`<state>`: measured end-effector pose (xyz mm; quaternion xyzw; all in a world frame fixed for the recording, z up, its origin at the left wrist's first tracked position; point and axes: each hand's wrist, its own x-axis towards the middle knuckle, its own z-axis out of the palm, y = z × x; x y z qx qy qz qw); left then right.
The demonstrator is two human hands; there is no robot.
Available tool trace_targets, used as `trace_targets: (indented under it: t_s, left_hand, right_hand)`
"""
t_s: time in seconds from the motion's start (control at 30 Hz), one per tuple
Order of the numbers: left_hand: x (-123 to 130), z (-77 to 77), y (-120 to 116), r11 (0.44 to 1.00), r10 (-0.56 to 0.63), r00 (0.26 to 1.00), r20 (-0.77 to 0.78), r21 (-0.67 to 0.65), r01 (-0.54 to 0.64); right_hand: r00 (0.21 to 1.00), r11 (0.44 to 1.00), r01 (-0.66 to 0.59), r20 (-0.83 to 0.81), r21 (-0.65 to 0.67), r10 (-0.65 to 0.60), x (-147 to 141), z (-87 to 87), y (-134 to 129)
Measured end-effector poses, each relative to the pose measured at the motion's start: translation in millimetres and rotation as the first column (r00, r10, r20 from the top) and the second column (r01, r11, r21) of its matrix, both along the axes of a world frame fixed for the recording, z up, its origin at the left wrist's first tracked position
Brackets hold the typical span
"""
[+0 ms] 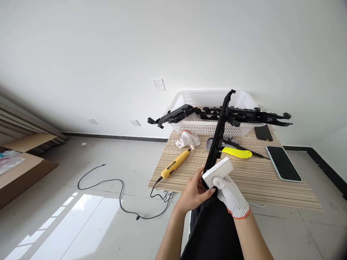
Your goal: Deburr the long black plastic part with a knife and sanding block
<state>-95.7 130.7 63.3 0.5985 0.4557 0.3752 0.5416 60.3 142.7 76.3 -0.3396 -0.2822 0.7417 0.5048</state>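
Nearest, the near end of a black strip (217, 139) is being grasped by the bare left hand (193, 191), while just to the right a white block (218, 170) is being clasped in the gloved right hand (227, 193). The strip's near end is being overlapped by the block's left end; whether the two are touching cannot be told. The strip's long axis is being held near to far, slanting rightward, so most of its length is lying beyond both hands, the left being the nearer. Farther on, a yellow-green cutter (238, 152) is lying right of the strip, a yellow corded tool (175, 164) left of it. Farthest, a white basket (189, 128) is being overlapped by the strip's far end.
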Motion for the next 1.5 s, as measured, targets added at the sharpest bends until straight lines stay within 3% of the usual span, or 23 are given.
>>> trace_targets:
  t_s: [0.07,0.2,0.3,0.43,0.57,0.7,0.83,0.97,1.1,1.2,1.33,1.43,1.5]
  left_hand:
    - [-0.1,0.1,-0.1,1.0,0.001,1.0,-0.006,-0.004,-0.001]
    - [-0.2,1.0,-0.5,1.0,-0.008,1.0,0.008,-0.008,0.008]
    - [-0.6,1.8,-0.7,1.0,0.0,1.0,-0.014,0.001,0.0]
    - [-1.3,2.0,-1.0,1.0,-0.008,1.0,0.01,0.024,0.007]
    - [-1.0,1.6,-1.4,1.0,-0.001,1.0,-0.004,-0.01,0.001]
    - [-0.7,3.1,-1.5,1.0,-0.005,1.0,0.01,0.015,0.005]
    - [-0.9,4.8,-1.2,1.0,-0.014,1.0,-0.013,-0.005,0.014]
    - [-1.1,3.7,-1.3,1.0,-0.008,1.0,-0.012,0.011,0.008]
    - [-1.2,2.4,-1.2,1.0,-0.011,1.0,-0.014,-0.001,0.011]
    - [-1.1,3.6,-1.1,1.0,-0.01,1.0,-0.017,0.016,0.01]
    - [-0.8,4.6,-1.1,1.0,-0.012,1.0,-0.014,0.01,0.012]
    - [-0.7,4.2,-1.1,1.0,-0.017,1.0,0.002,0.002,0.017]
    - [-0.8,3.8,-1.1,1.0,-0.018,1.0,0.006,-0.002,0.018]
  right_hand:
    - [0.999,0.999,0.04,-0.026,0.014,-0.039,-0.3,1.7,-0.2]
    - [0.999,1.0,-0.026,0.021,0.0,0.026,-1.3,4.1,0.1]
    - [0.997,0.997,0.078,-0.011,0.013,-0.077,-0.6,4.7,-0.2]
    - [0.992,0.995,-0.1,0.08,-0.005,0.101,1.4,4.7,-1.3]
    - [0.999,0.999,0.042,-0.028,0.02,-0.042,1.8,3.5,-1.2]
    - [0.994,0.997,-0.079,0.072,-0.013,0.08,3.0,1.1,-0.9]
    - [0.996,0.997,0.072,-0.046,0.002,-0.072,3.5,0.0,0.8]
    - [0.995,0.996,-0.085,0.058,-0.015,0.086,2.9,-2.0,1.2]
    - [0.996,0.997,0.081,-0.045,-0.008,-0.081,1.8,-1.3,1.1]
    - [0.999,0.999,-0.039,0.009,-0.017,0.039,2.1,2.5,0.6]
    - [0.995,0.996,0.092,-0.047,-0.022,-0.093,1.8,5.6,0.7]
    - [0.999,0.999,-0.041,0.007,-0.02,0.041,1.3,4.2,1.9]
    - [1.0,1.0,-0.002,-0.003,-0.014,0.002,1.2,3.0,3.2]
